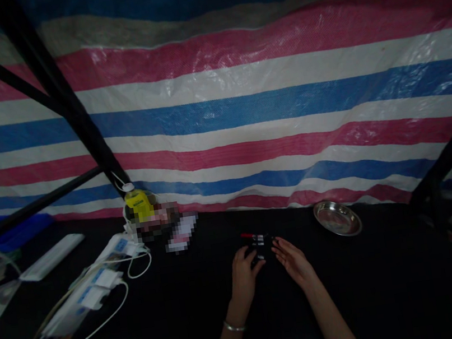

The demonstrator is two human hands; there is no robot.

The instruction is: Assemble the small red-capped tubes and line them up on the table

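Note:
My left hand [243, 271] curves its fingers and thumb around a small dark object with white lettering [261, 257]. Its outline merges with the black tabletop, so its kind is unclear. Just beyond the fingertips lies a small stick-shaped item with a red end [247, 236] and a dark, white-marked part. On the other side, my right hand [293, 260] has its fingers loosely bent and a little apart, palm turned inward. Those fingertips are beside the right end of the dark items; whether they touch is hard to see. A bracelet circles my left wrist.
A round metal dish [337, 218] is at the back right of the black table [178, 307]. To the left are a power strip [87, 292] with white cables, a white bar [52, 256] and a yellow-labelled bottle [139, 204]. Striped sheeting [242, 110] hangs behind, and black frame poles [73, 113] flank the table.

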